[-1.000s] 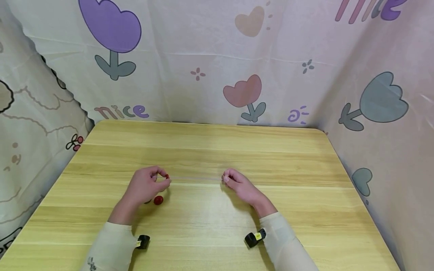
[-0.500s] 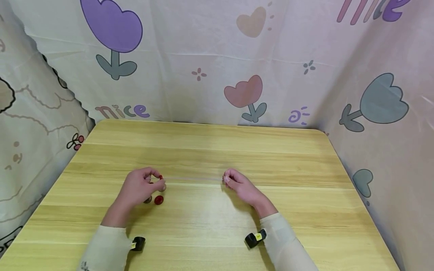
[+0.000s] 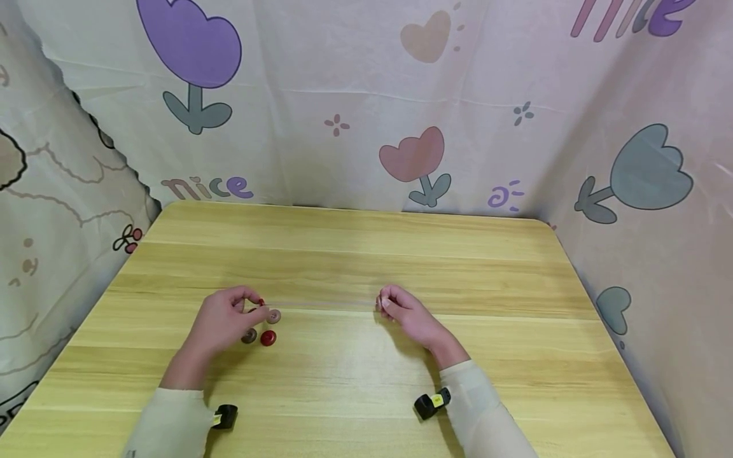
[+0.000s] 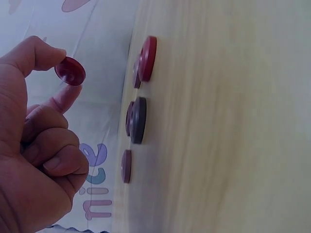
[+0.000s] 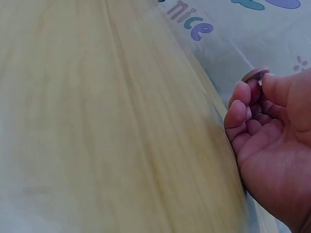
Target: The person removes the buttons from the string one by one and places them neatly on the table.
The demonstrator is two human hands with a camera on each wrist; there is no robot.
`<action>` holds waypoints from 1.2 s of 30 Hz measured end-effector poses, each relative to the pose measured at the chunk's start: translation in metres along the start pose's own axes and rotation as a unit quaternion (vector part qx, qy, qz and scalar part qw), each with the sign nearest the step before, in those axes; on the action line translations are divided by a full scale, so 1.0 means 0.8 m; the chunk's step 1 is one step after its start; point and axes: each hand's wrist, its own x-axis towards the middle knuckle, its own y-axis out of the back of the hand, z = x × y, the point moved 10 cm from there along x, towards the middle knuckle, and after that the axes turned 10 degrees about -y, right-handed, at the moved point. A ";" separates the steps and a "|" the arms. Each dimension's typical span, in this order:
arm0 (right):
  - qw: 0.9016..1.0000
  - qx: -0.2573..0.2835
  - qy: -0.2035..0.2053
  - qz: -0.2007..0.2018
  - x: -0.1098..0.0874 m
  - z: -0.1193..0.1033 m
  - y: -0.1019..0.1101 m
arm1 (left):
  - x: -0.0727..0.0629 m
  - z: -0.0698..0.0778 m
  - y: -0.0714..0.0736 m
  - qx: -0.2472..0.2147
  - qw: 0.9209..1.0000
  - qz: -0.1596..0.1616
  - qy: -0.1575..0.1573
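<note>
My left hand (image 3: 223,318) pinches a red button (image 4: 70,71) between thumb and forefinger, its other fingers curled in. A thin clear thread (image 3: 321,305) runs from there across to my right hand (image 3: 403,315). My right thumb and forefinger pinch a brown button (image 5: 255,74) at the thread's other end. Below my left hand lie a red button (image 3: 268,338), a dark button (image 3: 249,335) and a pinkish-brown button (image 3: 274,316). Another brownish button (image 4: 126,166) shows in the left wrist view, and more are partly hidden behind the front ones.
The wood-grain table (image 3: 366,254) reaches back to a patterned cloth (image 3: 309,76) hanging behind it and along both sides. A black wrist camera (image 3: 225,416) sits on the left sleeve, and another black camera (image 3: 431,403) on the right.
My left hand has moved left with the red button, lengthening the thread's span and uncovering the pinkish-brown and dark buttons on the table. My right hand stays almost still.
</note>
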 end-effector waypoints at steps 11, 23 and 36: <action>1.000 0.006 -0.005 -0.005 -0.002 0.000 -0.002 | -0.008 -0.007 0.012 -0.008 1.000 0.015 -0.003; 0.999 0.028 0.003 -0.020 -0.002 -0.004 -0.005 | -0.019 -0.027 0.020 0.012 1.000 -0.002 0.017; 0.999 0.031 0.007 -0.026 0.000 -0.001 -0.004 | -0.038 -0.049 0.026 0.054 0.998 -0.026 0.034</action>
